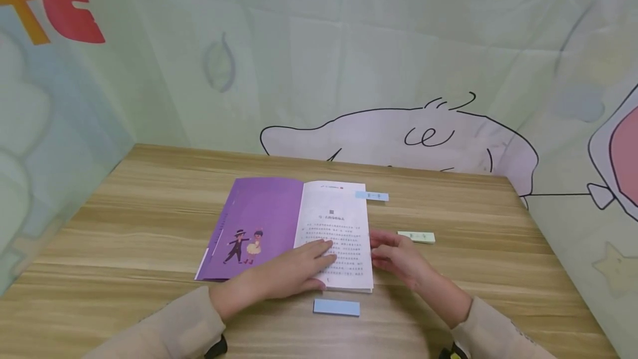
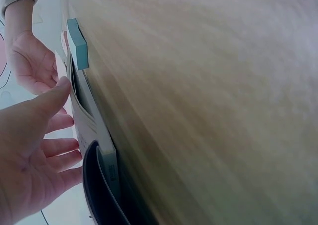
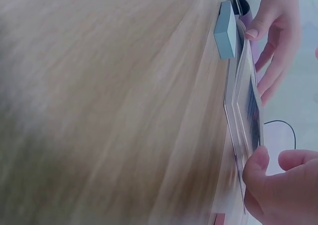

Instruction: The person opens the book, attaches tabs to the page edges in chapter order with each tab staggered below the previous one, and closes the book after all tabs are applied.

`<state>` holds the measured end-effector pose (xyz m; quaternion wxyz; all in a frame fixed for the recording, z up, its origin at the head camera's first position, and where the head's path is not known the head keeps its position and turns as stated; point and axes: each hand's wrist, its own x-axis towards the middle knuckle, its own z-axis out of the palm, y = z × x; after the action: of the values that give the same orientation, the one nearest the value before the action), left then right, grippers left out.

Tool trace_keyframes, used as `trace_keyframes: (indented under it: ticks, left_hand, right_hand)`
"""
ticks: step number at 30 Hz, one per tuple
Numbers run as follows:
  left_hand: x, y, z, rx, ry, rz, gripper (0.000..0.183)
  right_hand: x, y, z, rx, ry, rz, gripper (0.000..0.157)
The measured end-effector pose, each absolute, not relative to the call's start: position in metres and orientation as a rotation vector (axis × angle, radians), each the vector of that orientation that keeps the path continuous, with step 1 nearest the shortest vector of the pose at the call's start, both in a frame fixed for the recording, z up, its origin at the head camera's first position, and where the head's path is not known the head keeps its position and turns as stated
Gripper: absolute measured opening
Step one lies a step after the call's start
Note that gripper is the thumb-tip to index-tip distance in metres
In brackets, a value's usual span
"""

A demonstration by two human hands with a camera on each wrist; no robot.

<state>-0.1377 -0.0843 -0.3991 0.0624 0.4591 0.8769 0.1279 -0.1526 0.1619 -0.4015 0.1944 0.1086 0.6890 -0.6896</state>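
Observation:
An open book (image 1: 333, 226) lies on the wooden table, with a purple inside cover (image 1: 269, 204) on the left and a printed page on the right. My left hand (image 1: 294, 267) rests on the printed page, fingers extended and thumb at its lower edge. At the right edge of the book, my right hand (image 1: 404, 259) pinches the edges of the pages (image 3: 251, 120), which stand slightly raised in the right wrist view. A blue sticky tab (image 1: 374, 196) with handwriting sticks out from the page's upper right.
Just in front of the book lies a thick pad of blue sticky notes (image 1: 336, 308). A pale green pad (image 1: 418, 236) with handwriting sits beyond my right hand. The table (image 1: 124, 226) runs back to a printed cloth wall (image 1: 324, 71).

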Motion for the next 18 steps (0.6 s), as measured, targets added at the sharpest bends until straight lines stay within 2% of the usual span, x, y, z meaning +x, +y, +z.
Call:
trace_keyframes:
  ticks: [12, 18]
  left_hand:
    - [-0.1381, -0.0846, -0.4007, 1.412, 2.655, 0.394, 0.054]
    - [-0.1383, -0.0844, -0.4003, 1.415, 2.656, 0.395, 0.055]
  right_hand:
    - [-0.1519, 0.1595, -0.4016, 0.333, 1.916, -1.969, 0.047]
    - [-0.1534, 0.1566, -0.3996, 0.399, 1.895, -2.004, 0.044]
